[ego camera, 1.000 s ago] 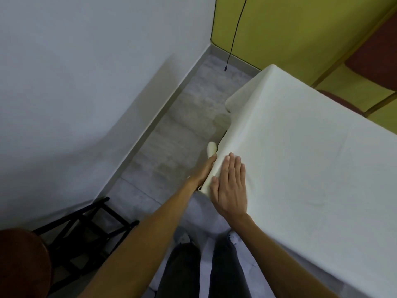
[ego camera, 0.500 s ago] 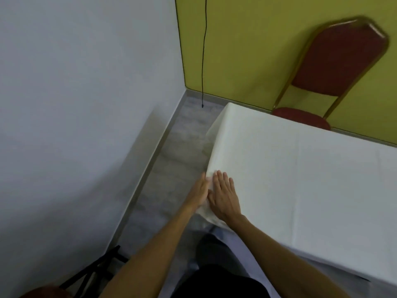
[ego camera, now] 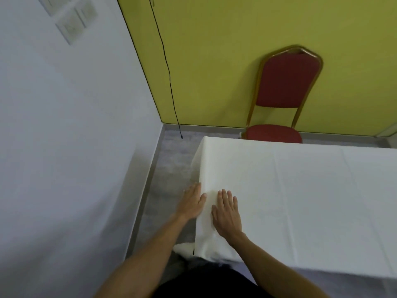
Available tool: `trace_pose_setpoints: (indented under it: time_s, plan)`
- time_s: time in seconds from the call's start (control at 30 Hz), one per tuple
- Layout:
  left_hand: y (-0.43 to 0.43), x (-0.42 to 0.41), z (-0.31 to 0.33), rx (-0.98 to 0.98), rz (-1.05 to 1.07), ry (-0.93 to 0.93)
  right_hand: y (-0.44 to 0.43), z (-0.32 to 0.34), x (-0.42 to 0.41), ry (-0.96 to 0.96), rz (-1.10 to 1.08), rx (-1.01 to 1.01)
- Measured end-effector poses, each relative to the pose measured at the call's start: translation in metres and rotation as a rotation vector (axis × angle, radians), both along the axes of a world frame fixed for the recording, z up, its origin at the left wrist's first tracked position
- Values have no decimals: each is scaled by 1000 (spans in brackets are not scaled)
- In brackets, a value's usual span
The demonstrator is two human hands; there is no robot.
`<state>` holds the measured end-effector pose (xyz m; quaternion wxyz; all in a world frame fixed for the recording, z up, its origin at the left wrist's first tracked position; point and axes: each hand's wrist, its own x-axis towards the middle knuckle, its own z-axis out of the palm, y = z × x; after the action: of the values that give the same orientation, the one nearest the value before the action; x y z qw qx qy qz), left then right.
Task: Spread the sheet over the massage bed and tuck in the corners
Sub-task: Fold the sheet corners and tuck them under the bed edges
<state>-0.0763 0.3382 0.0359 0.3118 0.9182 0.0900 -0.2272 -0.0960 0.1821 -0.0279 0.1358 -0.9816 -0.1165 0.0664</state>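
Two hands: left hand, right hand, both flat, fingers straight, gripping nothing
left: against the sheet drape at the bed's short end
right: on top, just inside that edge
sheet axis: runs rightward
near corner: loose, bodyward of both hands; left likely nearer

Views: one, head-worn, wide-angle
Position: above the near left corner of the sheet, over the person's own forearms
Direction: forward and steeply down, across the sheet's short end toward the room corner where the white wall meets the yellow wall
Nearness: close; both forearms enter from the bottom edge, with the left hand and right hand just below centre
Far field: red chair beyond the sheet, upper right; floor strip at centre left
Distortion: the wall junction leans leftward toward the top
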Motion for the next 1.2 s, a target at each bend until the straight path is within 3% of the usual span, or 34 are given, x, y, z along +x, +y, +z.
trace_pose_setpoints:
  time_s: [0.23,0.5,0.83,1.2]
  plan:
    - [46,67,-9,-2,-293,-33,48,11,24,214,-231,-16]
    - [117,126,-31,33,-520,-114,138,19,67,134,-407,19]
    - [167,175,-37,56,-588,-142,173,23,119,140,-466,-23]
    - [157,244,-55,-44,-505,-160,164,14,205,176,-345,-62]
